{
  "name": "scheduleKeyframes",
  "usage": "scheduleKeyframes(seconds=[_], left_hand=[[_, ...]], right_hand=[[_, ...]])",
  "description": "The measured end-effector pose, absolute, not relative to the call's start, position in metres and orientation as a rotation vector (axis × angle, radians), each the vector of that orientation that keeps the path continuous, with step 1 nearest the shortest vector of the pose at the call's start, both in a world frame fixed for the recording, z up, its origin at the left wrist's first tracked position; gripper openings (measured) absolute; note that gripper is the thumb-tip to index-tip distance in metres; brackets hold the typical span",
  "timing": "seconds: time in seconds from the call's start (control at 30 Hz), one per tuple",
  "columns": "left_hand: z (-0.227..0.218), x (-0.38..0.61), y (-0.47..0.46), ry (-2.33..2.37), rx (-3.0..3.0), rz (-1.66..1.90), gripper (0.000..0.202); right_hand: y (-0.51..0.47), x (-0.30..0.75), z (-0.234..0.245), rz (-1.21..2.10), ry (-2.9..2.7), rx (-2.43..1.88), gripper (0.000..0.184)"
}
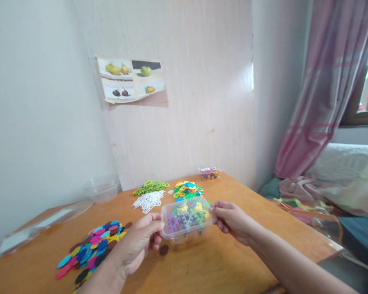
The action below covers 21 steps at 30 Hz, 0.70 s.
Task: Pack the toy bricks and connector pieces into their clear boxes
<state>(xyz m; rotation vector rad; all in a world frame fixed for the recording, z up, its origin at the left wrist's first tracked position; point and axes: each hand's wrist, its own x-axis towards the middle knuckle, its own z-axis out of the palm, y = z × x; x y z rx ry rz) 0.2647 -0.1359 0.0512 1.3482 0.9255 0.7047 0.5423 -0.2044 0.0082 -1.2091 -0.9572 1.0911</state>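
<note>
I hold a small clear plastic box (186, 219) just above the wooden table (221, 261), near its middle. Coloured plastic pieces fill the box. My left hand (139, 245) grips its left end, fingers curled around the rim. At the right end, my right hand (230, 220) pinches the box with closed fingers. A single brown disc (163, 249) lies on the table just under the box.
A pile of coloured flat discs (92, 249) lies at the left. Behind the box lie white pieces (149, 201), green pieces (150, 187) and a mixed coloured heap (187, 190). A small full box (210, 173) stands at the far edge, a clear tub (102, 188) and lid (33, 230) at the left.
</note>
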Motion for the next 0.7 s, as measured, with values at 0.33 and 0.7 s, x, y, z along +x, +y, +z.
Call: scheduleKeyframes(seconds=[0.33, 0.7], left_hand=[[0.069, 0.354, -0.096, 0.908, 1.433, 0.631, 0.029], [0.084, 0.457, -0.034, 1.091, 1.657, 0.561, 0.014]], right_hand=[[-0.199, 0.610, 0.030, 0.961, -0.771, -1.169, 0.015], [-0.159, 0.680, 0.030, 0.847, -0.603, -1.162, 0.016]])
